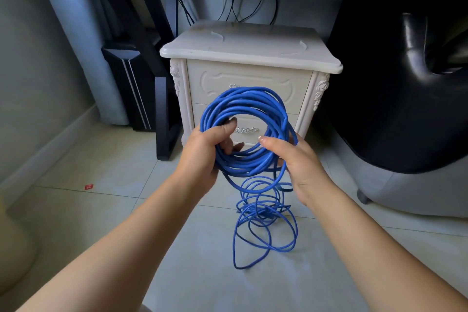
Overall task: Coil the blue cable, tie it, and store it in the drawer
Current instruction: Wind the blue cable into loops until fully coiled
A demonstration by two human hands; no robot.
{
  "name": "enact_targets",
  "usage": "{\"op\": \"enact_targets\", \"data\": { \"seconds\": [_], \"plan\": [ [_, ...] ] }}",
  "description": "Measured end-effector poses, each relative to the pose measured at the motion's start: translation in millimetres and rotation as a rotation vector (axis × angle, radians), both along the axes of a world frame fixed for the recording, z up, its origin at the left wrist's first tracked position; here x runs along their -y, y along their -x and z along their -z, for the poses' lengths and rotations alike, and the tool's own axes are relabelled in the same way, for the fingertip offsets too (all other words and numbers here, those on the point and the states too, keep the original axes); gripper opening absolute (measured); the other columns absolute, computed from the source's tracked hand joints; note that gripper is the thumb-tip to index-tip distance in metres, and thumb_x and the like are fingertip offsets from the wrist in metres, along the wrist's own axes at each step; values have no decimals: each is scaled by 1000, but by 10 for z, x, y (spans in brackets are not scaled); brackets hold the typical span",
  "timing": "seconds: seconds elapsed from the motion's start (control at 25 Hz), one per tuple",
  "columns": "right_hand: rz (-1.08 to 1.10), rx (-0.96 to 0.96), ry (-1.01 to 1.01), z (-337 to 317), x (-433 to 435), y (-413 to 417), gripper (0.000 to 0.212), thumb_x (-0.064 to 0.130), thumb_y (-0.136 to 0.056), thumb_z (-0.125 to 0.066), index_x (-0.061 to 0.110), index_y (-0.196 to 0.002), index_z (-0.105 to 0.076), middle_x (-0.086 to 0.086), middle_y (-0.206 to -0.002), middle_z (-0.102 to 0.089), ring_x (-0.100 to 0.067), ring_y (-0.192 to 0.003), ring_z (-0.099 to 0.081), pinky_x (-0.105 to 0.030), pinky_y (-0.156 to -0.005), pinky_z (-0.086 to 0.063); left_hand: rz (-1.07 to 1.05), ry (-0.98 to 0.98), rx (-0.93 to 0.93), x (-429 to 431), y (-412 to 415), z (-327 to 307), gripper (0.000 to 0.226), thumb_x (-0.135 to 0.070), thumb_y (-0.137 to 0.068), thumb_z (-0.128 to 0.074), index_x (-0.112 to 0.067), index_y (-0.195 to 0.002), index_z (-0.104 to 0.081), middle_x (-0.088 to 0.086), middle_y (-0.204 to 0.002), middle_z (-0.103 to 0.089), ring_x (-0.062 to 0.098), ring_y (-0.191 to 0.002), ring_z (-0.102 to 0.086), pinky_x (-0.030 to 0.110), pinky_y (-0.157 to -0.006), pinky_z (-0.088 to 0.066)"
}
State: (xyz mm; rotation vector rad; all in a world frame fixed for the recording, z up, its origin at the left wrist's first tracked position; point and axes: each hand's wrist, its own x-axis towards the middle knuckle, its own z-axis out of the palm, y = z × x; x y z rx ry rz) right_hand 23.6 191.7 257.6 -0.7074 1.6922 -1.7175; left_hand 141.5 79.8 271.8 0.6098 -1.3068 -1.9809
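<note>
Blue cable (253, 99) is held up as a part-made coil in front of a white nightstand (248, 56), whose two drawers (253, 81) are shut. The rest of it lies in loose, overlapping loops (260, 213) on the tiled floor (126, 210), at six o'clock from the coil. The coil is gripped at its eight o'clock side by the left hand (202, 152), with the fingers (229, 125) curled through the ring and closed round the bundled strands. At four o'clock the right hand (301, 162) is wrapped about the strands, thumb laid across the front and the other fingers mostly hidden behind. Coiling is judged to be the step in hand, with a good length not yet gathered. For a tidy result, each new turn should be fed up by the right hand, matched to the ring's size, then trapped in the left grip. The slack should be drawn slowly so that the floor loops are lifted one by one and not pulled into a knot. A free tail should be left for tying.
</note>
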Motion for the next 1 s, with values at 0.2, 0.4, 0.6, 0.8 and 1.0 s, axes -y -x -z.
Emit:
{"op": "enact_targets", "data": {
  "seconds": [0.2, 0.4, 0.6, 0.8, 1.0],
  "plan": [
    [56, 119, 14, 10, 2, 80, 28, 11, -71, -71, 13, -98, -64, -11, -84, -68, -29, -79, -67, -50, -79, -56, 205, -39, -5, -79, 1, 31, 18, -5, -90, -59, -12, -77, -51, 0, -54, -39, 12, -52, -43, 33, -80, -55],
    [147, 32, 17, 66, -11, 109, 17, 11, -77, -71, 21, -88, -62, -9, -80, -65, -34, -78, -67, -50, -76, -57, 228, 6, 137, -5, 0, 107, 16, -5, -85, -68, -11, -93, -56, 3, -74, -62, 22, -82, -64, 46, -95, -51],
    [281, -183, -31, 62, 1, 144, 22, 21, -69, -70, 23, -89, -61, -11, -85, -68, -33, -83, -67, -44, -78, -55, 276, 142, 313, -47, -25, 121, 28, -11, -86, -72, -15, -110, -59, 12, -110, -71, 20, -99, -68, 43, -100, -49],
    [259, -693, -247, 37, -33, 106, 29, 7, -72, -66, 21, -97, -60, 0, -89, -66, -24, -83, -62, -33, -70, -50, 137, 710, 375, 57, -122, 31, 80, -13, -75, -82, -38, -140, -43, -9, -134, -55, -2, -121, -50, 14, -99, -40],
    [96, -1173, -371, -14, 46, -196, 42, 10, -73, -65, 22, -113, -57, 3, -108, -59, -23, -101, -54, -33, -76, -41, 69, 1197, 667, -92, -72, 103, 78, -15, -72, -68, -29, -144, -39, -4, -117, -62, 17, -104, -58, 31, -86, -49]
  ]
}}
